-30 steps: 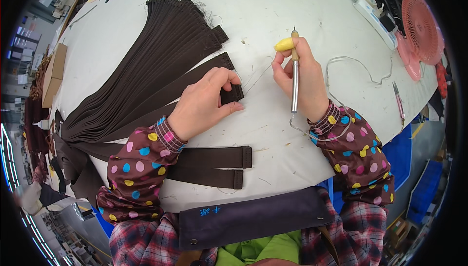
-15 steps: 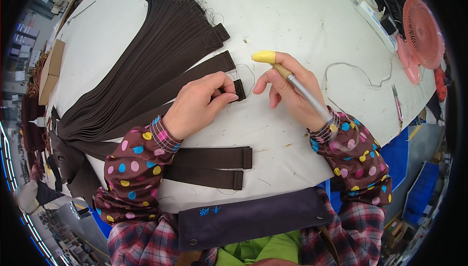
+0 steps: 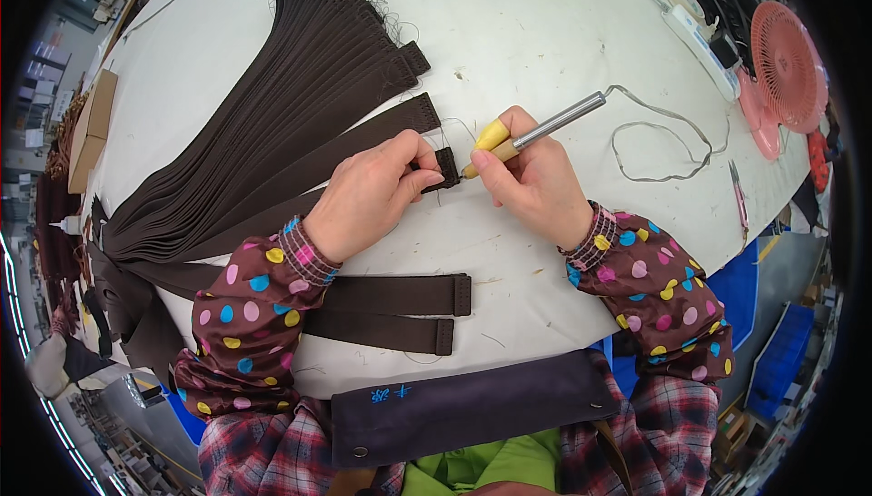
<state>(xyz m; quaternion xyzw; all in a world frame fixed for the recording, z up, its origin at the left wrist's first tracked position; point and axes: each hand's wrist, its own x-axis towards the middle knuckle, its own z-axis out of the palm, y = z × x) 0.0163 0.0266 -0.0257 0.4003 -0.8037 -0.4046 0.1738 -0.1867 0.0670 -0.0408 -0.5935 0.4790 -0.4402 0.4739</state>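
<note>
Dark brown flat fabric strap (image 3: 448,167): lies on the white-covered table (image 3: 527,305), stitched end pointing right, pinned in front of the person. Left hand (image 3: 363,194) has thumb and index clamped on it just short of the end, likely to keep the tip steady while leaving the edge exposed. End looks thicker and ribbed, probably folded and stitched; body smooth, matte, limp.

Right hand (image 3: 536,183) fingers wrapped round a pen-shaped tool (image 3: 561,120): bright metal barrel, tan grip, thin dark point. Held low on the grip, pencil style, presumably for fine control. Point is at the strap's edge; can't tell whether it touches. Yellow finger cover (image 3: 491,135) on the index, soft-looking, maybe heat or wear protection. Thin grey cord (image 3: 650,179) leaves the barrel's back end and loops off right, clear of the strap.

Further out: fanned stack of dark brown straps (image 3: 263,124) upper left, ends spread, which probably makes single ones easy to pick. Wiry loose threads (image 3: 392,24) curl off the top ends. Two matching straps (image 3: 400,295) lie apart, nearer the body. Pink-handled snips (image 3: 741,198) far right.
</note>
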